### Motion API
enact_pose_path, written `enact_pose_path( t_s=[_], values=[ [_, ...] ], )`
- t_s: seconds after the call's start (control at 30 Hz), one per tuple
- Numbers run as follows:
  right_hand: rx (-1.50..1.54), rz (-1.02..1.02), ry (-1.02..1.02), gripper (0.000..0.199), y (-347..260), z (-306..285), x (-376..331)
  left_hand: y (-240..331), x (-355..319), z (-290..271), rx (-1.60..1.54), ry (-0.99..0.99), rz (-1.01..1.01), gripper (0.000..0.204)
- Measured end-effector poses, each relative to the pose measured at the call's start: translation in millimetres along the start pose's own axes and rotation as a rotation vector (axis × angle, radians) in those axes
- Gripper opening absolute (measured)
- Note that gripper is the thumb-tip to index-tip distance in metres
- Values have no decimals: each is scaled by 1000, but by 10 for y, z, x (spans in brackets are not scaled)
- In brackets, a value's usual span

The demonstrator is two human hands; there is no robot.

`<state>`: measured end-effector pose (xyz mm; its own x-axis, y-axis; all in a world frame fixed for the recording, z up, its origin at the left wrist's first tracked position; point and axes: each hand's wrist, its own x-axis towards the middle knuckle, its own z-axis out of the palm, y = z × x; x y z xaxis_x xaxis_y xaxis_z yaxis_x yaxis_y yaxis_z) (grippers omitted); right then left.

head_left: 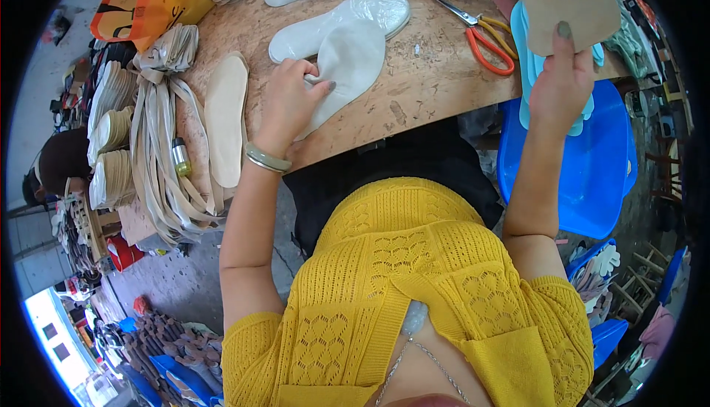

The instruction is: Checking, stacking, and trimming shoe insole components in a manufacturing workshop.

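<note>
My left hand pinches the edge of a pale, limp sole-shaped piece that lies slantwise on the wooden table. Behind that piece is a shiny white insole, partly covered by it. Over the table's right end, my right hand grips a beige rounded piece between thumb and fingers; the fingers are hidden beneath it. Light blue sole-shaped sheets lie under and beside that hand. Scissors with orange and yellow handles rest between my hands, touched by neither.
A beige insole, a bundle of pale strips and a small bottle are on the left. Stacked insoles and an orange bag stand beyond. Below the table's right edge sits a blue basin.
</note>
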<state>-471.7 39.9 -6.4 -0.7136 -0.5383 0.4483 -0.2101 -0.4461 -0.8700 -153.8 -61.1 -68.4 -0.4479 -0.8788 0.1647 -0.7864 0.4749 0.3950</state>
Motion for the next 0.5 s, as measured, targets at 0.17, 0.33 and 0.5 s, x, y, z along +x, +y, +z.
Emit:
enact_pose_path(
  t_s=[0.17, 0.33, 0.5],
  values=[
    [-502, -635, -394, 54, 229, 211, -555, 32, 325, -158, -314, -79, -29, 38],
    [-669, -545, -1024, 51, 479, 531, -1437, -172, 551, -393, 128, 275, 238, 37],
    [-682, -470, -1081, 54, 357, 590, -1552, 384, -324, -243, -43, 109, 276, 34]
  ],
)
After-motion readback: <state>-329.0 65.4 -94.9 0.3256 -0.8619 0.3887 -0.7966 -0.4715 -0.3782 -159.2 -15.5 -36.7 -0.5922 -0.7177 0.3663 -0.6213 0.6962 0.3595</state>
